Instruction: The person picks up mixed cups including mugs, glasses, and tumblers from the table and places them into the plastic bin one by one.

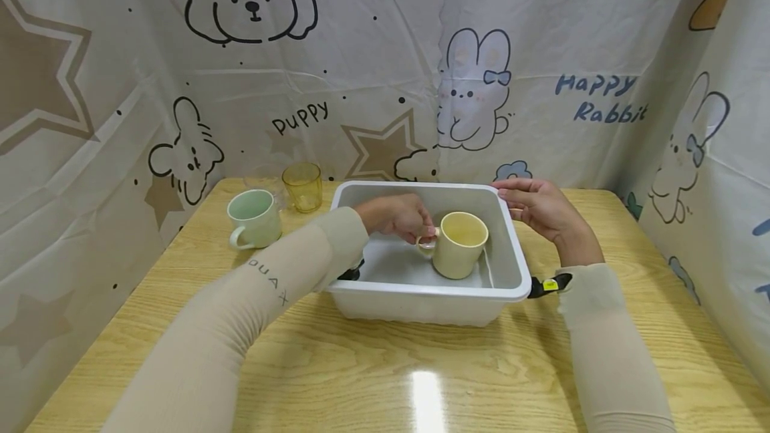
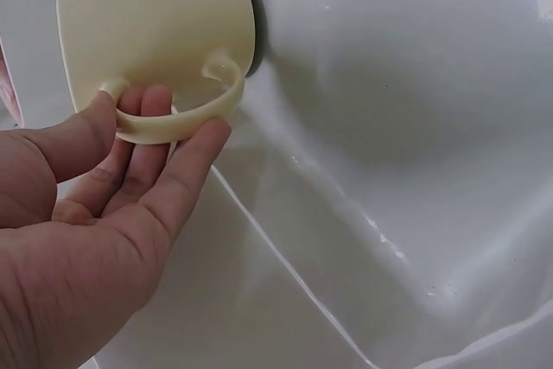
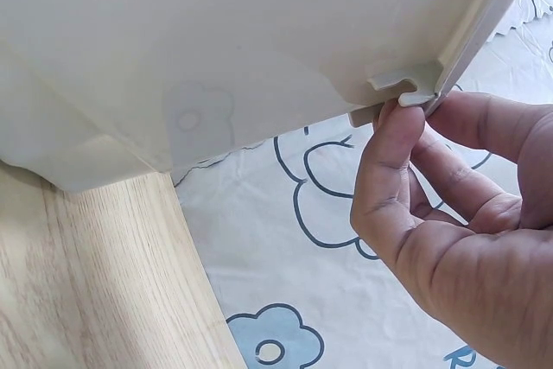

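Left hand [image 2: 108,226], curled, pinching mug [image 2: 160,28] (by handle [image 2: 168,130])

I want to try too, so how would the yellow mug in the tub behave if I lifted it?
The yellow mug would probably keep its shape, because it and its handle look rigid. It may tilt, since the handle, pinched by the left hand, sticks out from one side. It looks smooth, so might feel slippery.

Far curtain [image 1: 373,45]: pale, puppy and rabbit drawings [image 1: 472,95]
Left curtain [image 1: 72,219]: brown stars [image 1: 36,65]
Table [image 1: 337,366]: light wood grain
Glare [image 1: 428,399]: near side
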Demonstrator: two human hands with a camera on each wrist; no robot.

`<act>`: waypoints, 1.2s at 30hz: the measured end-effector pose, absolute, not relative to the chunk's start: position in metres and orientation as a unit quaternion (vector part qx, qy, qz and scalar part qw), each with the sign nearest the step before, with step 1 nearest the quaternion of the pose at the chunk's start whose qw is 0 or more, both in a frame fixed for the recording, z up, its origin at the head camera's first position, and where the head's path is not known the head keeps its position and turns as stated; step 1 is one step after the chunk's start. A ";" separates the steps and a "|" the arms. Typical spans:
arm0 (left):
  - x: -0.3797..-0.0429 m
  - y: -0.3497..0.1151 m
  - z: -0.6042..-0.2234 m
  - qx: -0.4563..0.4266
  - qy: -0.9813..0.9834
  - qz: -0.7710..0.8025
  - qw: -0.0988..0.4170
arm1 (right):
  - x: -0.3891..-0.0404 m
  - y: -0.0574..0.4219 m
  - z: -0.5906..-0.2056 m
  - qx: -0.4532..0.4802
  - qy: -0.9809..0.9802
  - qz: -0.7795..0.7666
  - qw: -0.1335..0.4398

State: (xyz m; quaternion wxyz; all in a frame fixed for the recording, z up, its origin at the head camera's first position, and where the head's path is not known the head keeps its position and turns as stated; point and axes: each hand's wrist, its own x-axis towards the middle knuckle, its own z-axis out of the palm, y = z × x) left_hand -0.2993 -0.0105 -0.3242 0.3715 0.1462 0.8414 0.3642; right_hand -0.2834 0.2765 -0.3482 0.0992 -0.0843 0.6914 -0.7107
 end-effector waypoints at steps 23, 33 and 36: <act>-0.295 -0.007 -0.321 0.153 0.879 0.347 0.290 | -0.285 0.276 -0.350 -0.085 0.687 -0.715 0.101; -0.294 0.000 -0.309 0.169 0.909 0.293 0.242 | -0.284 0.277 -0.350 -0.090 0.682 -0.719 0.100; -0.294 0.001 -0.302 0.185 0.923 0.262 0.214 | -0.284 0.276 -0.349 -0.087 0.683 -0.718 0.101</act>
